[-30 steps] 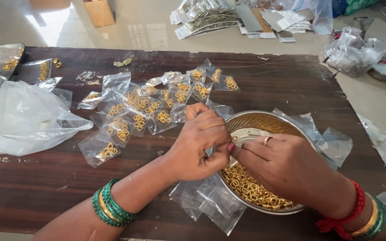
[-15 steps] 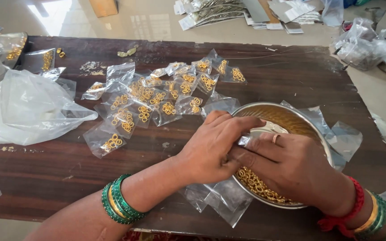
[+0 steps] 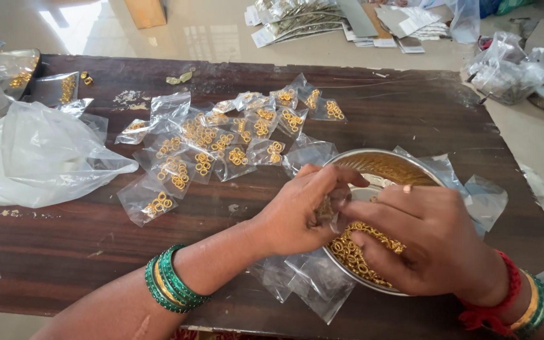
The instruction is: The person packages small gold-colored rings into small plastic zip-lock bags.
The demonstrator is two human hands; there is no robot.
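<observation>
A round metal bowl [image 3: 373, 162] full of small gold rings [image 3: 354, 255] sits on the dark wooden table [image 3: 410, 113]. My left hand [image 3: 297, 211] pinches a small clear plastic pouch [image 3: 324, 211] over the bowl's left side. My right hand [image 3: 426, 236] lies over the bowl, fingers curled at the pouch's mouth and touching the rings. Empty clear pouches [image 3: 313, 283] lie under the bowl's near edge. Both wrists wear green and gold bangles; the right also has a red thread.
Several filled pouches of gold rings [image 3: 221, 145] are spread across the table's middle. A large crumpled clear bag [image 3: 39, 157] lies at the left. More bags [image 3: 505, 69] and stacked packets [image 3: 310, 19] lie on the floor beyond the far edge.
My hands have sunk lower into the bowl. The right hand now covers the rings with its fingers at the pouch held by the left hand.
</observation>
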